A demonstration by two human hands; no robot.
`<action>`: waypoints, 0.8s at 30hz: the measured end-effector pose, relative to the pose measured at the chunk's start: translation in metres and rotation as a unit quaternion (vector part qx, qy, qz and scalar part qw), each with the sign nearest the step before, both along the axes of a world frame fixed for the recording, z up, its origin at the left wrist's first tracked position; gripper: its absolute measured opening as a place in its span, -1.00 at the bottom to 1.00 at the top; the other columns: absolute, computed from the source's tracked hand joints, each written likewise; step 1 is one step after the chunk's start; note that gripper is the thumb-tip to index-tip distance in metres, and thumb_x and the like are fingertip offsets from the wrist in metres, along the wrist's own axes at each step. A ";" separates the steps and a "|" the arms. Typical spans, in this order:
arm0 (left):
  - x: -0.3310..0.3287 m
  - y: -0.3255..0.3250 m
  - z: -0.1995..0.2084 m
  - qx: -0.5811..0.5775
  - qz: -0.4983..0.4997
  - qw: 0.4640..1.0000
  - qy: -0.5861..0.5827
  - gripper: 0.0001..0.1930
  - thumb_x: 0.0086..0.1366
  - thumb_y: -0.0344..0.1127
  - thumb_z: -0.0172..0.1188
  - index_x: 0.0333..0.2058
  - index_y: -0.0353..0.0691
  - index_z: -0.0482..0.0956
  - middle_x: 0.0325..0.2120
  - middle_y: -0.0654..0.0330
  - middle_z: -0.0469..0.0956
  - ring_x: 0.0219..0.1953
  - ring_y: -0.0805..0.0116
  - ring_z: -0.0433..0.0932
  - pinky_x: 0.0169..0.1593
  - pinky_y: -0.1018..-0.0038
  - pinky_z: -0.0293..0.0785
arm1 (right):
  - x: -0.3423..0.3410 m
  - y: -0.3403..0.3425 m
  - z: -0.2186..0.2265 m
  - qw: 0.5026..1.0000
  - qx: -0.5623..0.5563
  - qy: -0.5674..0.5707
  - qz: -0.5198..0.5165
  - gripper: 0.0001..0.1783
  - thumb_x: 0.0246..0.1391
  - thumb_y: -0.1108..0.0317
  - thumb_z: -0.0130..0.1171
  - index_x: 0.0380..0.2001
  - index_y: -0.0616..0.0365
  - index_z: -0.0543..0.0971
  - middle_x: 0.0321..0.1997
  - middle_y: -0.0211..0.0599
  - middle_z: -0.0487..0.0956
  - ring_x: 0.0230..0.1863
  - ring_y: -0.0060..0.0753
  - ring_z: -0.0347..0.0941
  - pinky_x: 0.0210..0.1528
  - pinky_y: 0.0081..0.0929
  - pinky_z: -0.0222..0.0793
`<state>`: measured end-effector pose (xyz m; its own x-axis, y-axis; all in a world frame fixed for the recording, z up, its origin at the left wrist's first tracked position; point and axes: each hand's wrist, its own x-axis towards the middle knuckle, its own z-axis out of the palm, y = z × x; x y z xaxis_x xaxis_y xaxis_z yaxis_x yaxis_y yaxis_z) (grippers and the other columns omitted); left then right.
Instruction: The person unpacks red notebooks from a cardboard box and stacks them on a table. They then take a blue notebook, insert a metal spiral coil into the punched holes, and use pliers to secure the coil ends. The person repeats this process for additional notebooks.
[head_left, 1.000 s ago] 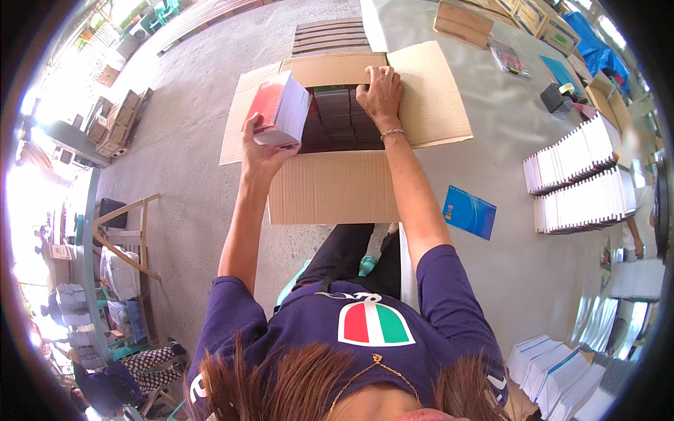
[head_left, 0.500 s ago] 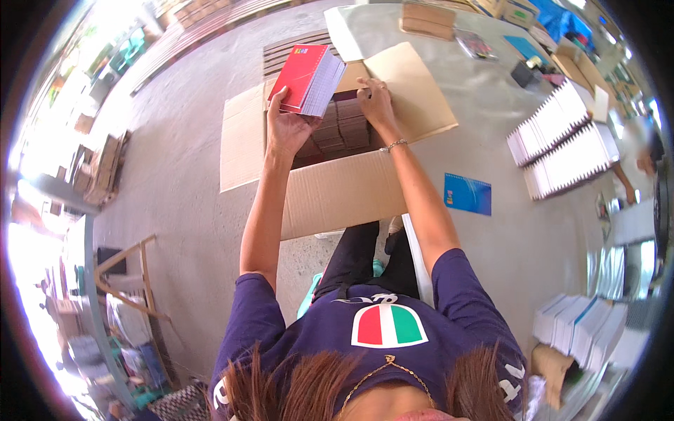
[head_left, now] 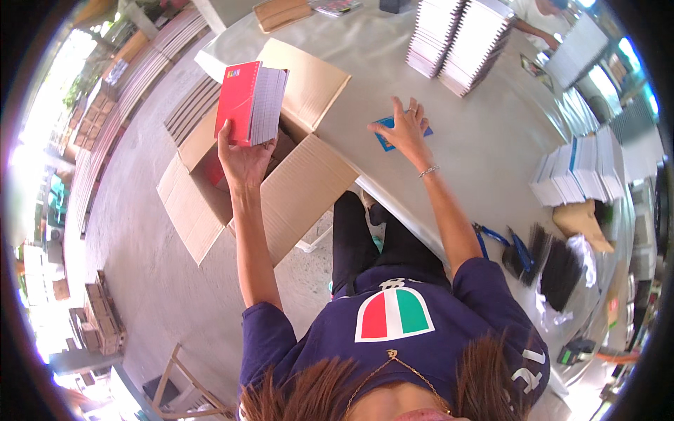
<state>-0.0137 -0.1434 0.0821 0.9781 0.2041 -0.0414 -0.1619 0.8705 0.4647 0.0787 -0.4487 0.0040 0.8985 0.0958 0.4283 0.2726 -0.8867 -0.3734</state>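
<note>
Grey surface (head_left: pixel 484 168) fills the middle and right of the view, with bare floor (head_left: pixel 140 224) to the left. Beside its near edge is an open box (head_left: pixel 309 186), flaps spread outward; something red shows inside. Over the box, the left hand (head_left: pixel 246 158) grips a bundle of red notebooks (head_left: pixel 237 102) by the lower end, thumb on the cover, page edges facing right. The right hand (head_left: pixel 407 132), fingers spread and slightly bent, is over a blue notebook (head_left: pixel 385 142) on the surface, partly hiding it; whether it touches or grasps it, I cannot tell. Farther off stand two spiral-bound stacks (head_left: pixel 474 52), near another person's arm (head_left: pixel 537 30). Paper stacks (head_left: pixel 579 167) stand at right; nearer lie blue-handled pliers (head_left: pixel 521 251) beside black bundles (head_left: pixel 562 277).
</note>
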 end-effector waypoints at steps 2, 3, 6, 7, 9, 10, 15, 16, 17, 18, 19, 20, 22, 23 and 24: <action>-0.007 -0.012 0.005 0.009 -0.051 0.998 -0.027 -0.44 0.22 -0.09 0.24 0.10 -0.24 0.36 0.02 0.04 0.46 0.08 0.09 0.42 0.12 0.09 0.34 | -0.010 -0.014 -0.010 0.998 -0.041 0.037 0.022 -0.25 0.00 -0.15 0.28 0.13 0.10 0.41 0.23 0.23 0.24 0.26 0.32 0.14 0.18 0.25 0.12; -0.010 -0.022 0.007 0.013 -0.051 0.999 -0.009 -0.42 0.21 -0.09 0.25 0.12 -0.24 0.34 0.03 0.03 0.44 0.09 0.06 0.41 0.13 0.07 0.34 | -0.014 -0.023 -0.024 0.998 -0.044 0.020 0.050 -0.24 -0.02 -0.15 0.30 0.13 0.11 0.40 0.22 0.25 0.24 0.25 0.34 0.15 0.18 0.27 0.12; -0.030 -0.053 0.024 -0.023 -0.079 0.997 0.011 -0.31 0.18 -0.06 0.27 0.22 -0.21 0.27 0.13 -0.05 0.34 0.12 -0.07 0.36 0.13 -0.02 0.32 | -0.022 -0.025 -0.049 0.990 -0.061 0.038 0.125 -0.32 0.00 -0.04 0.31 0.10 0.10 0.40 0.17 0.30 0.27 0.20 0.37 0.23 0.13 0.30 0.20; -0.039 -0.063 0.028 0.024 -0.074 0.997 -0.009 -0.30 0.16 -0.06 0.29 0.23 -0.18 0.27 0.15 -0.03 0.33 0.14 -0.05 0.34 0.14 -0.02 0.29 | -0.034 -0.022 -0.039 0.985 -0.101 0.032 0.139 -0.39 0.04 0.04 0.29 0.07 0.14 0.41 0.11 0.31 0.31 0.17 0.39 0.26 0.05 0.27 0.28; -0.041 -0.078 0.025 -0.025 -0.086 0.996 -0.028 -0.35 0.15 -0.08 0.31 0.20 -0.12 0.34 0.17 0.04 0.33 0.17 0.03 0.29 0.15 0.04 0.26 | -0.063 -0.032 -0.018 0.974 -0.144 0.034 0.172 -0.50 0.09 0.17 0.24 0.02 0.19 0.42 0.04 0.31 0.36 0.12 0.40 0.32 -0.05 0.21 0.38; -0.041 -0.090 0.026 -0.033 -0.097 0.994 -0.023 -0.35 0.15 -0.08 0.32 0.19 -0.11 0.35 0.16 0.04 0.33 0.17 0.03 0.29 0.15 0.04 0.26 | -0.073 -0.038 -0.011 0.969 -0.149 0.035 0.192 -0.54 0.10 0.22 0.21 0.01 0.20 0.41 0.02 0.29 0.37 0.10 0.39 0.33 -0.08 0.18 0.40; -0.030 -0.135 0.023 -0.050 -0.150 0.987 0.005 -0.35 0.14 -0.06 0.33 0.18 -0.13 0.36 0.13 0.05 0.36 0.14 0.07 0.31 0.14 0.05 0.28 | -0.108 -0.085 0.005 0.949 -0.137 0.059 0.278 -0.59 0.16 0.32 0.12 0.04 0.21 0.35 -0.01 0.30 0.40 0.01 0.36 0.42 -0.04 0.12 0.42; -0.027 -0.147 0.026 -0.044 -0.164 0.985 0.003 -0.35 0.14 -0.05 0.33 0.17 -0.13 0.37 0.12 0.06 0.37 0.13 0.08 0.32 0.13 0.06 0.29 | -0.113 -0.094 -0.003 0.946 -0.152 0.041 0.283 -0.59 0.16 0.34 0.10 0.06 0.19 0.35 0.00 0.28 0.41 0.01 0.31 0.44 -0.02 0.10 0.42; -0.025 -0.160 0.028 -0.039 -0.180 0.983 0.000 -0.34 0.14 -0.04 0.34 0.17 -0.14 0.37 0.11 0.06 0.38 0.12 0.09 0.33 0.13 0.06 0.29 | -0.118 -0.105 -0.010 0.943 -0.167 0.022 0.287 -0.60 0.17 0.37 0.08 0.07 0.18 0.35 0.01 0.26 0.42 0.00 0.26 0.46 0.01 0.08 0.42; -0.024 -0.167 0.028 -0.014 -0.184 0.983 0.000 -0.33 0.13 0.01 0.34 0.15 -0.17 0.37 0.06 0.08 0.41 0.09 0.11 0.35 0.12 0.10 0.31 | -0.124 -0.111 -0.001 0.953 -0.112 0.068 0.273 -0.58 0.17 0.40 0.07 0.10 0.16 0.35 0.04 0.19 0.43 0.02 0.18 0.46 0.03 0.03 0.42; -0.022 -0.172 0.027 -0.008 -0.192 0.981 0.007 -0.32 0.12 0.02 0.34 0.15 -0.17 0.38 0.06 0.09 0.42 0.08 0.12 0.36 0.11 0.12 0.31 | -0.133 -0.115 0.022 0.958 -0.057 0.111 0.259 -0.57 0.17 0.43 0.05 0.12 0.14 0.34 0.07 0.13 0.44 0.05 0.11 0.47 0.04 -0.02 0.43; -0.019 -0.176 0.027 -0.002 -0.200 0.980 0.011 -0.32 0.12 0.03 0.34 0.15 -0.17 0.38 0.05 0.09 0.42 0.06 0.13 0.37 0.10 0.13 0.32 | -0.141 -0.122 0.046 0.957 -0.003 0.152 0.245 -0.55 0.17 0.46 0.03 0.15 0.12 0.34 0.11 0.07 0.45 0.07 0.03 0.47 0.06 -0.07 0.43; -0.015 -0.197 0.030 0.019 -0.210 0.978 0.009 -0.32 0.12 0.04 0.34 0.13 -0.18 0.38 0.03 0.11 0.43 0.03 0.16 0.38 0.05 0.18 0.33 | -0.152 -0.162 0.086 0.982 -0.037 -0.107 0.151 -0.46 0.16 0.55 -0.04 0.24 0.09 0.30 0.19 -0.14 0.45 0.09 -0.12 0.48 0.04 -0.20 0.47; -0.014 -0.202 0.031 0.018 -0.212 0.977 0.012 -0.32 0.12 0.04 0.34 0.13 -0.18 0.38 0.03 0.12 0.43 0.03 0.17 0.38 0.05 0.19 0.33 | -0.161 -0.181 0.118 0.982 -0.091 -0.163 0.041 -0.38 0.12 0.57 -0.03 0.28 0.03 0.28 0.21 -0.19 0.45 0.10 -0.13 0.47 0.01 -0.32 0.51; -0.012 -0.211 0.030 0.014 -0.222 0.975 0.019 -0.33 0.12 0.04 0.34 0.13 -0.17 0.38 0.03 0.12 0.43 0.02 0.17 0.38 0.04 0.20 0.33 | -0.170 -0.202 0.149 0.968 -0.094 -0.230 -0.029 -0.38 0.08 0.60 -0.02 0.25 0.00 0.33 0.17 -0.19 0.48 0.06 -0.12 0.49 -0.02 -0.31 0.51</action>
